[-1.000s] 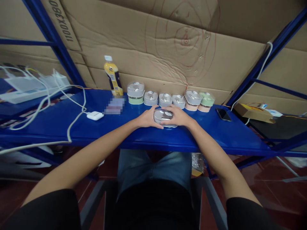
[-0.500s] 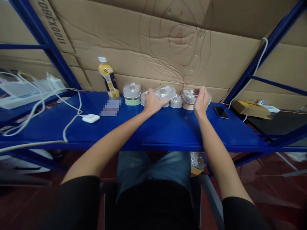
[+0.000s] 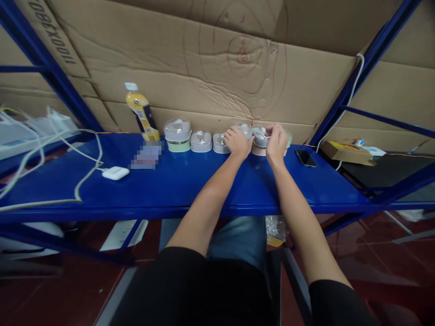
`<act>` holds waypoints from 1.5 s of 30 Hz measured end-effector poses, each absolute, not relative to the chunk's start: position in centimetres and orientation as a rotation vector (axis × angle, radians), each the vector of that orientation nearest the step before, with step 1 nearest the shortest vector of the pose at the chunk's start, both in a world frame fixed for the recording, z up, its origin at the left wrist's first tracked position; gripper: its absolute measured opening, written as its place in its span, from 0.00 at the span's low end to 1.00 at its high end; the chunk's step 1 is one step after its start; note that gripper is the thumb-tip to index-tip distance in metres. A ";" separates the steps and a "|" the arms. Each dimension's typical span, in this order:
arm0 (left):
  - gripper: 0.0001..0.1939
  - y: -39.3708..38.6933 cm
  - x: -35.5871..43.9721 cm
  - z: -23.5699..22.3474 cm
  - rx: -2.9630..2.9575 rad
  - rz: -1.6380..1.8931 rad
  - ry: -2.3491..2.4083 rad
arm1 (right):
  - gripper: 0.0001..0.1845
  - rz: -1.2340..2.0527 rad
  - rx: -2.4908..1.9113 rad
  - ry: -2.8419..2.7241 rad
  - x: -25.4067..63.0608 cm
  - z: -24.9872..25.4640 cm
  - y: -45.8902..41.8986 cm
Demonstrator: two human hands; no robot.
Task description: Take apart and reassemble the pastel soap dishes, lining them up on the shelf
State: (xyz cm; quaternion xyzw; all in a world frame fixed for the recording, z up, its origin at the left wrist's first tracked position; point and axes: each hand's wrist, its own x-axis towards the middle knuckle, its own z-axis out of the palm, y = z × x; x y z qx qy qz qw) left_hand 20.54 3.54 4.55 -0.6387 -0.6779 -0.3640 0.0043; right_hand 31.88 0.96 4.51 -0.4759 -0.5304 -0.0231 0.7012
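Lidded food containers stand in a row along the back of the blue shelf (image 3: 163, 188). On the left is a stacked green-based container (image 3: 177, 136), then a small grey container (image 3: 201, 141) and another small grey container (image 3: 219, 143). My left hand (image 3: 239, 144) is closed over a container with a clear lid (image 3: 244, 130), mostly hidden by my fingers. Beside it stands a stacked pink-based container (image 3: 259, 139). My right hand (image 3: 276, 144) is curled against that one's right side, fingers close together. A greenish container (image 3: 289, 139) shows partly behind my right hand.
A yellow drink bottle (image 3: 142, 113), a blurred-out flat item (image 3: 147, 155) and a white earbud case (image 3: 115, 173) with cables are at left. A phone (image 3: 306, 158) lies at right, near a cardboard box (image 3: 346, 151). Cardboard (image 3: 136, 59) backs the shelf.
My left hand has moved right along the row, uncovering the small grey containers, and is now close to my right hand. My right hand stays by the pink-based container. The view has shifted slightly.
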 end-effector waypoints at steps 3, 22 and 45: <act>0.51 3.3 20.5 4.2 -2.087 -1.063 -2.067 | 0.36 -0.049 -1.077 -1.188 31.8 4.4 1.0; 0.61 7.1 -0.9 6.7 -1.727 -1.310 -2.350 | 0.41 -0.118 -1.159 -1.323 31.4 3.7 0.7; 0.63 -2.3 0.3 1.5 -3.240 -1.241 -1.090 | 0.67 0.291 -0.988 -2.357 25.7 3.8 -4.6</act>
